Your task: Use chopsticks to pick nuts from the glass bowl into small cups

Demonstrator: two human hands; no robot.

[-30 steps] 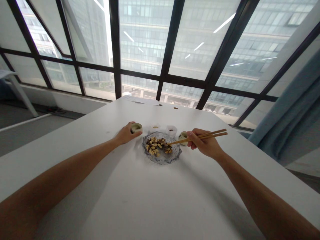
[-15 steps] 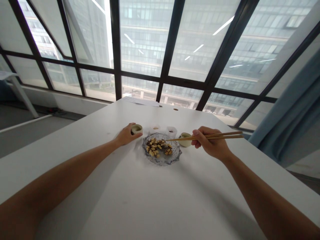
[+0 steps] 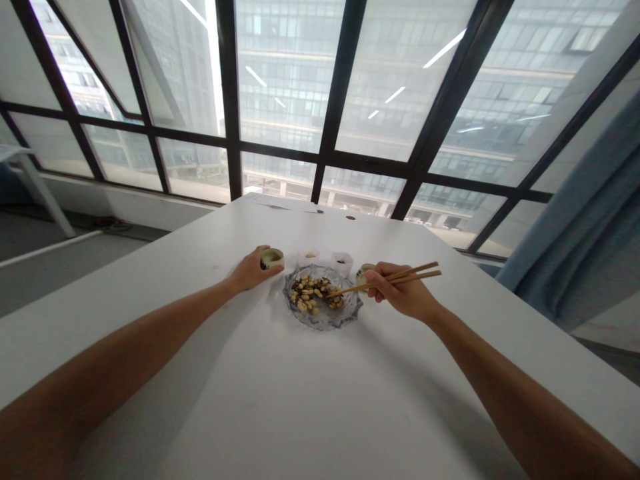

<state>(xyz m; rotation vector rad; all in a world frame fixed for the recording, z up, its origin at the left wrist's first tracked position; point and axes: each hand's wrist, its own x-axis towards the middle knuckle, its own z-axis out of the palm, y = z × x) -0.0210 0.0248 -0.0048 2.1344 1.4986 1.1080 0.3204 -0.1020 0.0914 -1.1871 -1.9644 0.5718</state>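
Note:
My left hand (image 3: 251, 269) is wrapped round a small pale-green cup (image 3: 273, 256) at the left of a glass dish (image 3: 327, 324). In the dish lie a pile of peanuts (image 3: 304, 293) and some darker pieces that I cannot make out. My right hand (image 3: 397, 291) grips a pair of wooden chopsticks (image 3: 411, 274), their tips down among the food in the dish's middle. Whether anything is pinched between the tips is too small to tell. Behind my right fingers a second pale-green cup (image 3: 365, 272) is partly hidden.
Two small white cups, the left one (image 3: 308, 257) with something pale in it and the right one (image 3: 343, 262) with something dark, stand just behind the dish. Papers (image 3: 280, 202) lie at the white table's (image 3: 240, 400) far end, before the windows. A blue curtain (image 3: 570, 233) hangs at right.
My right hand has moved left and closer to the dish, now in front of the right cup. The chopstick tips have gone lower into the food. My left hand stays on its cup.

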